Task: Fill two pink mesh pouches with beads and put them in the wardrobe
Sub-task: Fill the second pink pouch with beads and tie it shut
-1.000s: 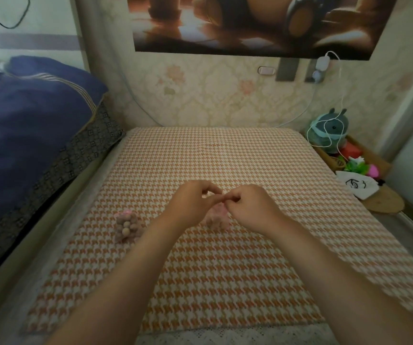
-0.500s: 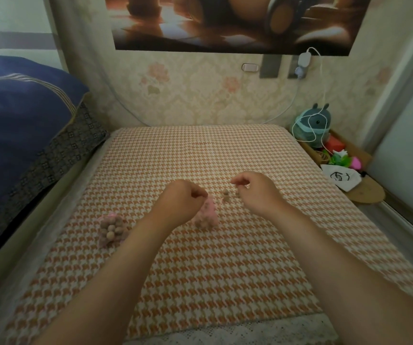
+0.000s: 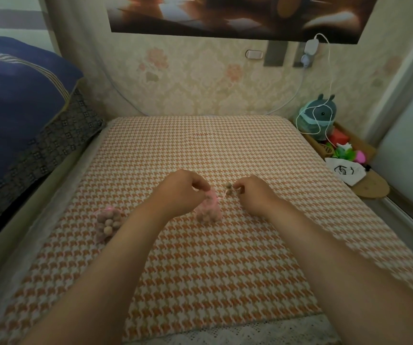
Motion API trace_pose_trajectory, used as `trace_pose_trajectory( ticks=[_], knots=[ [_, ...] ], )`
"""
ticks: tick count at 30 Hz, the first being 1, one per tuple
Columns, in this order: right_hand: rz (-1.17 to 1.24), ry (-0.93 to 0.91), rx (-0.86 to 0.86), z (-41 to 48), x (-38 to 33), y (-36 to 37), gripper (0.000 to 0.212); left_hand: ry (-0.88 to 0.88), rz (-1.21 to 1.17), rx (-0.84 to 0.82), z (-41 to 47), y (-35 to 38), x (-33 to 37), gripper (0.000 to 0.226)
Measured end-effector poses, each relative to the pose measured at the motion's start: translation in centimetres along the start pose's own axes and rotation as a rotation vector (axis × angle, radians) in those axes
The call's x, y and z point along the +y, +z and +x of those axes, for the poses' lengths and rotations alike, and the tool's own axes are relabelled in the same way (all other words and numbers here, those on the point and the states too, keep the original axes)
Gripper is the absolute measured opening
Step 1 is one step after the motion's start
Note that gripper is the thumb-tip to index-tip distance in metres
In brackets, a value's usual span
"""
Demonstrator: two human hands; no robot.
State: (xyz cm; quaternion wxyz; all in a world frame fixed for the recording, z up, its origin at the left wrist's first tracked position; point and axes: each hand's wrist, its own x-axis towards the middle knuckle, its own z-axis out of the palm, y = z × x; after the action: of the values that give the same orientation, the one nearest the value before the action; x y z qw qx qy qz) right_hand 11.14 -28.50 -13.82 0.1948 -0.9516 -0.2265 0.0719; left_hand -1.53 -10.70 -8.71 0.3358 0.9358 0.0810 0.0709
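My left hand pinches the neck of the pouch at frame centre; my right hand pinches its cord near the end beads. The pouch stands upright between them, touching the left hand, with the cord running rightward, so I judge the pull to close goes right. The second pouch, full of beads, lies on the bedcover left of centre, nearer my left hand.
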Motion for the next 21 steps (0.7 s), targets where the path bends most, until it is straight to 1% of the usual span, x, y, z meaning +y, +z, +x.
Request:
trace_pose_trajectory(
  ticks=[5,7,9,12,15,18,21],
  knots=[
    [0.008,0.004,0.013,-0.8,0.0,-0.3,0.030,0.017,-0.017,-0.026,-0.3,-0.1,0.0,0.024],
    [0.047,0.009,0.023,-1.3,-0.3,-0.6,0.027,-0.004,-0.039,-0.012,-0.6,-0.1,0.3,0.024],
    [0.129,-0.010,0.073,-1.9,-1.0,-1.3,0.022,-0.006,-0.036,0.005,-0.9,-0.1,0.4,0.024],
    [0.324,-0.096,0.166,-2.8,-3.0,-2.7,0.020,0.010,-0.012,0.008,-1.1,-0.2,0.4,0.027],
    [0.417,-0.226,0.179,-4.1,-5.6,-3.8,0.020,-0.001,-0.017,0.011,-1.3,-0.2,0.4,0.028],
    [0.350,-0.323,0.142,-5.4,-7.1,-4.1,0.019,-0.023,-0.035,0.021,-1.4,-0.1,0.5,0.027],
    [0.096,-0.376,0.152,-6.0,-7.3,-4.1,0.016,-0.019,-0.077,0.016,-1.4,0.1,0.5,0.025]
  ],
)
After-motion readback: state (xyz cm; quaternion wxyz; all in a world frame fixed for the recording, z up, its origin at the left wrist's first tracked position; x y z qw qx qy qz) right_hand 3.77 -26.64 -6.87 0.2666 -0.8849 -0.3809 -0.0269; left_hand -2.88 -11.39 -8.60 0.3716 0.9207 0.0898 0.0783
